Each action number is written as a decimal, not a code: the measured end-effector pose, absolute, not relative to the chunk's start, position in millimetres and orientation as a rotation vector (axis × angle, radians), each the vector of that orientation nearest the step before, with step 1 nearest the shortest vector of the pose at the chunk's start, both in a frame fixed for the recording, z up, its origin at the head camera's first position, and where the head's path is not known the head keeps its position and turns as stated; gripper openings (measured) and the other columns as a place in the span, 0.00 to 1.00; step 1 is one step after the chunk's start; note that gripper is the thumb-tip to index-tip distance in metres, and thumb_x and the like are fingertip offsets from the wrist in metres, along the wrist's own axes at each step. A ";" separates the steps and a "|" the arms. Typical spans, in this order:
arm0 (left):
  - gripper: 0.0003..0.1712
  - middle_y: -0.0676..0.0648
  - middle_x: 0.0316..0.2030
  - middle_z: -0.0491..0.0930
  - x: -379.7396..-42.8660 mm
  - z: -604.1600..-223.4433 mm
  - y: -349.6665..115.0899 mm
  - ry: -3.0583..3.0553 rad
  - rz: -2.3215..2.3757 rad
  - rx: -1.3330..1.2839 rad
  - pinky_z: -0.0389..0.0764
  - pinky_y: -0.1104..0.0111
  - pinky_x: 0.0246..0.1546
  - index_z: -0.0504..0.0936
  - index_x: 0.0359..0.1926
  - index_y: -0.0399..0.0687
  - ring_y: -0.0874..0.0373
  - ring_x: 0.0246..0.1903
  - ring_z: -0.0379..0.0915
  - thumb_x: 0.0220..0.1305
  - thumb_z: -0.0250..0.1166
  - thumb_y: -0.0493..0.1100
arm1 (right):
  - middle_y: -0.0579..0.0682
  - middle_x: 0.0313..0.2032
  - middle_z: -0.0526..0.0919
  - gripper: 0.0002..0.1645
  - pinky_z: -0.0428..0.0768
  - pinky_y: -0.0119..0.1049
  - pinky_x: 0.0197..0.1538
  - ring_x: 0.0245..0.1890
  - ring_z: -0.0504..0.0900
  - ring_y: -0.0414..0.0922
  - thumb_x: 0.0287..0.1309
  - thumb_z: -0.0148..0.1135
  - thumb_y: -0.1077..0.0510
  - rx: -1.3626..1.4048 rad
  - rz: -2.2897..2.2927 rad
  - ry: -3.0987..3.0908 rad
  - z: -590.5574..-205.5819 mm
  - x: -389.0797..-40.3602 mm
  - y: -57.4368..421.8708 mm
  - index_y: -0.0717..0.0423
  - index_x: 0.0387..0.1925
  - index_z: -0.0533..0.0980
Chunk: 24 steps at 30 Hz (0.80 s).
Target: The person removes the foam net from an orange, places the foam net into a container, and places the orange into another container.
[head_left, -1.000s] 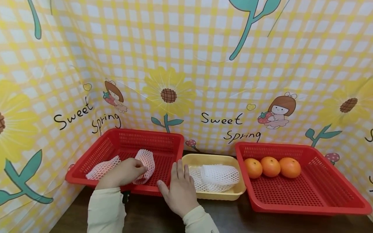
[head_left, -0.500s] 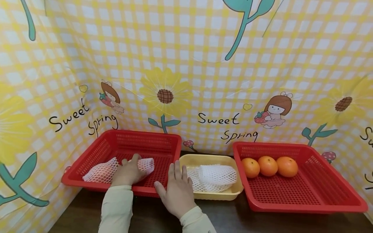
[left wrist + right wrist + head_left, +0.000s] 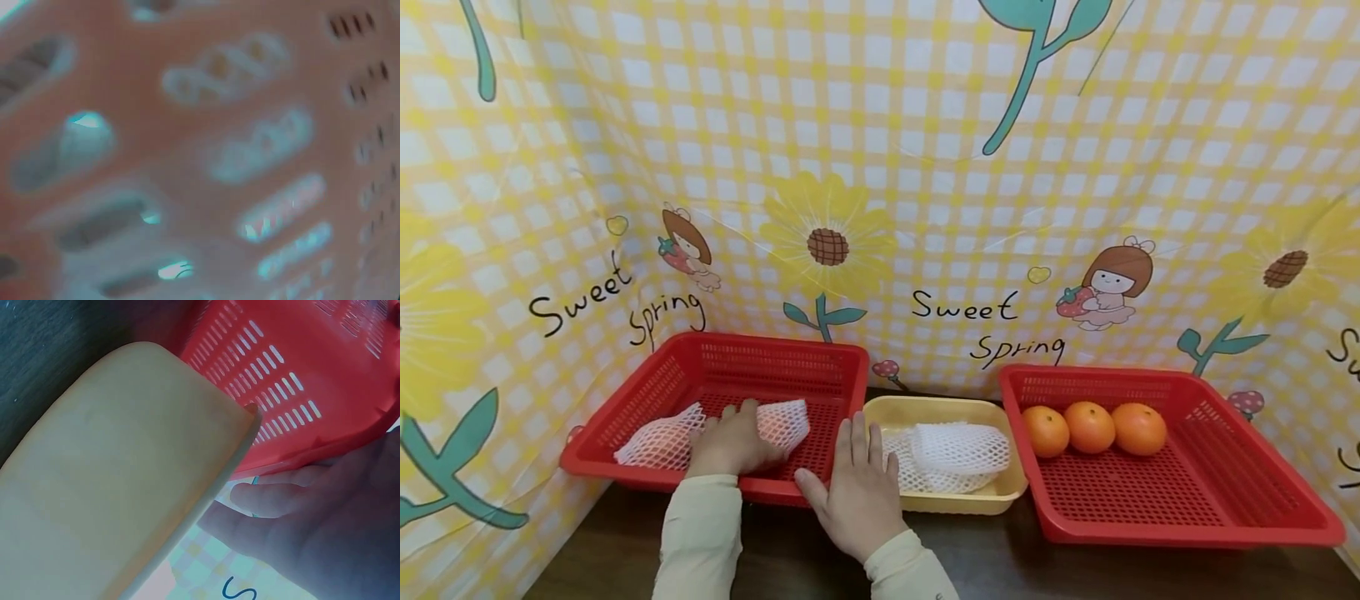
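Note:
In the head view my left hand (image 3: 733,443) is inside the left red basket (image 3: 782,354), its fingers and thumb around a fruit in a white foam net (image 3: 784,423). Orange-pink colour shows through the mesh, and the palm hides part of the fruit. A second fruit in a foam net (image 3: 658,442) lies to the left of that hand. My right hand (image 3: 861,483) has its fingers straight and its thumb spread, over the side of the basket next to the yellow tray (image 3: 955,504). In the right wrist view its fingers (image 3: 269,500) show beside the red basket's rim.
White foam nets (image 3: 962,450) lie in the yellow tray. Further right, a second red basket (image 3: 1195,533) holds three oranges (image 3: 1090,427) along its back left. A patterned cloth (image 3: 925,208) hangs behind. The left wrist view is a blurred close-up of a slotted red wall (image 3: 144,125).
My left hand has shifted right and spread over the netted fruit, whose net now points right instead of up. The right hand has stayed in place at the basket's side.

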State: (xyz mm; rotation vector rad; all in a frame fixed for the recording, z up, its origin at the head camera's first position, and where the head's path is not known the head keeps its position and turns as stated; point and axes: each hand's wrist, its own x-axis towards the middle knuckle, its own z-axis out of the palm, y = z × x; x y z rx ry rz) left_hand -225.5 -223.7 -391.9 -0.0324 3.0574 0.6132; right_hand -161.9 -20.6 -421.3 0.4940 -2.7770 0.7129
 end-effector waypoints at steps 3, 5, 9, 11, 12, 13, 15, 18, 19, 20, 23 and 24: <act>0.55 0.25 0.59 0.62 -227.6 -388.0 -222.3 3.035 0.878 0.067 0.72 0.36 0.50 0.58 0.72 0.36 0.32 0.50 0.72 0.54 0.76 0.59 | 0.62 0.76 0.54 0.53 0.61 0.70 0.64 0.75 0.51 0.63 0.71 0.40 0.27 0.484 0.715 -2.778 -421.7 -162.1 -19.2 0.67 0.75 0.58; 0.56 0.30 0.60 0.61 -225.6 -381.8 -220.2 3.006 1.058 0.163 0.75 0.41 0.49 0.56 0.73 0.41 0.38 0.49 0.73 0.54 0.77 0.60 | 0.62 0.76 0.53 0.53 0.60 0.70 0.64 0.75 0.51 0.63 0.71 0.40 0.27 0.479 0.719 -2.783 -422.0 -161.7 -18.7 0.67 0.75 0.58; 0.56 0.37 0.62 0.62 -214.9 -364.4 -210.5 2.938 1.305 0.392 0.75 0.45 0.52 0.56 0.73 0.48 0.41 0.54 0.71 0.53 0.78 0.60 | 0.62 0.77 0.53 0.53 0.61 0.69 0.64 0.75 0.51 0.63 0.71 0.41 0.26 0.466 0.727 -2.785 -422.8 -161.1 -18.3 0.67 0.75 0.58; 0.55 0.39 0.63 0.64 -208.2 -355.5 -203.1 2.868 1.405 0.490 0.76 0.46 0.53 0.56 0.73 0.52 0.42 0.55 0.71 0.52 0.79 0.58 | 0.62 0.77 0.52 0.54 0.61 0.69 0.64 0.75 0.51 0.63 0.70 0.41 0.26 0.469 0.739 -2.784 -423.3 -161.9 -17.8 0.66 0.75 0.58; 0.55 0.40 0.63 0.65 -204.7 -351.8 -199.1 2.828 1.452 0.534 0.76 0.47 0.52 0.57 0.73 0.53 0.43 0.54 0.72 0.52 0.80 0.57 | 0.62 0.77 0.52 0.54 0.61 0.69 0.64 0.75 0.51 0.63 0.70 0.41 0.26 0.475 0.753 -2.781 -423.6 -163.0 -17.4 0.65 0.76 0.57; 0.55 0.41 0.63 0.66 -201.3 -348.4 -194.7 2.790 1.497 0.575 0.76 0.48 0.52 0.57 0.73 0.55 0.44 0.54 0.72 0.51 0.80 0.55 | 0.61 0.77 0.52 0.54 0.61 0.69 0.64 0.75 0.52 0.63 0.70 0.42 0.26 0.488 0.769 -2.775 -423.8 -164.2 -16.5 0.64 0.76 0.56; 0.54 0.42 0.62 0.68 -194.4 -342.7 -184.1 2.739 1.562 0.653 0.77 0.49 0.52 0.58 0.72 0.56 0.45 0.54 0.74 0.51 0.81 0.52 | 0.59 0.77 0.52 0.53 0.62 0.69 0.63 0.75 0.52 0.63 0.70 0.43 0.26 0.539 0.797 -2.756 -424.4 -166.4 -12.8 0.60 0.78 0.55; 0.53 0.44 0.61 0.68 -185.0 -338.8 -164.7 2.730 1.603 0.805 0.77 0.50 0.53 0.61 0.70 0.54 0.47 0.54 0.74 0.48 0.83 0.45 | 0.55 0.74 0.60 0.47 0.67 0.61 0.64 0.72 0.60 0.58 0.70 0.51 0.32 0.684 0.874 -2.636 -423.2 -170.2 -1.9 0.56 0.77 0.58; 0.53 0.45 0.61 0.68 -182.0 -338.7 -157.8 2.739 1.605 0.859 0.77 0.51 0.52 0.62 0.69 0.55 0.48 0.53 0.74 0.45 0.84 0.43 | 0.54 0.72 0.65 0.43 0.69 0.57 0.64 0.70 0.65 0.55 0.71 0.55 0.35 0.736 0.912 -2.586 -421.6 -170.5 3.8 0.56 0.75 0.61; 0.53 0.47 0.60 0.68 -179.3 -339.1 -151.0 2.766 1.583 0.920 0.76 0.52 0.53 0.63 0.67 0.55 0.50 0.53 0.73 0.44 0.85 0.43 | 0.53 0.68 0.70 0.39 0.71 0.53 0.63 0.67 0.68 0.52 0.71 0.58 0.40 0.785 0.940 -2.535 -419.8 -170.5 10.5 0.57 0.73 0.65; 0.53 0.48 0.57 0.66 -172.8 -341.8 -132.8 2.885 1.459 1.147 0.77 0.56 0.51 0.64 0.63 0.52 0.54 0.51 0.72 0.38 0.87 0.42 | 0.53 0.57 0.80 0.27 0.75 0.44 0.59 0.57 0.78 0.47 0.65 0.66 0.54 0.877 1.023 -2.440 -408.4 -166.8 36.7 0.59 0.62 0.74; 0.54 0.48 0.56 0.66 -171.4 -342.9 -128.1 2.929 1.406 1.227 0.77 0.57 0.51 0.64 0.62 0.50 0.55 0.50 0.71 0.36 0.88 0.42 | 0.53 0.54 0.82 0.24 0.77 0.44 0.58 0.55 0.79 0.47 0.63 0.67 0.58 0.887 1.028 -2.448 -403.1 -164.0 47.1 0.60 0.59 0.76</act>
